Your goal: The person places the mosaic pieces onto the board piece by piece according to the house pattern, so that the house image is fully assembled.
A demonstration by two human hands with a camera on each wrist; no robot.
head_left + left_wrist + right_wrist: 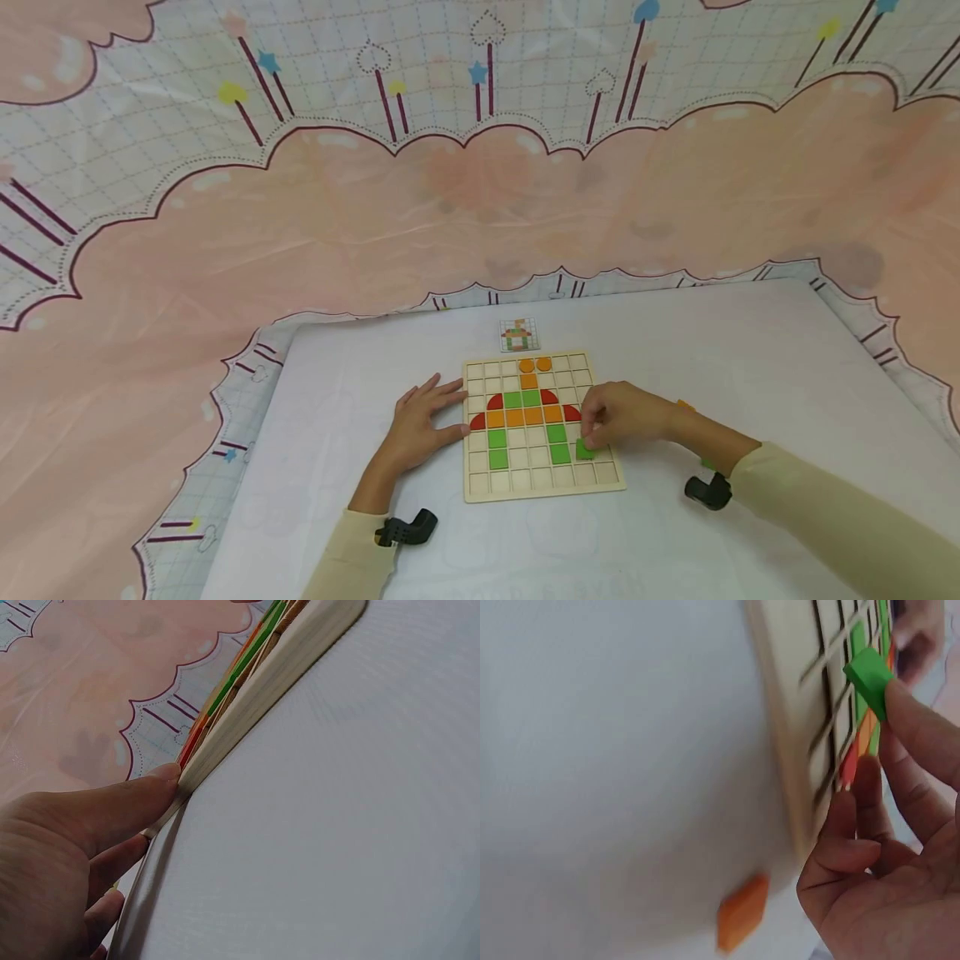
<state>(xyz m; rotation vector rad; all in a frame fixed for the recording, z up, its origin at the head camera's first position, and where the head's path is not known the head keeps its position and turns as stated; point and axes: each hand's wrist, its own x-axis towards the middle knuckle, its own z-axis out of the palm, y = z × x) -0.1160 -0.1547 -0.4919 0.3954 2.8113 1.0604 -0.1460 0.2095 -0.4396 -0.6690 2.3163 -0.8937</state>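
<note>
A wooden grid board [480,485] lies on the white table. In its cells sit orange squares [528,381], orange rounds [543,364], green squares [498,458] and red quarter-round pieces [548,397]. My right hand [626,412] pinches a green square tile [867,679] between thumb and finger, tilted above the board's lower right cells. On the opposite side, my left hand [423,423] rests with fingers spread, thumb and fingertips touching the board's left edge. In the left wrist view, the thumb [112,814] presses against the wooden rim.
Behind the board lies a small picture card [518,334] with a similar coloured pattern. A loose orange tile [742,913] lies on the table right of the board. Part of a green piece [707,462] shows beside the right wrist. A patterned cloth [480,217] hangs behind the table.
</note>
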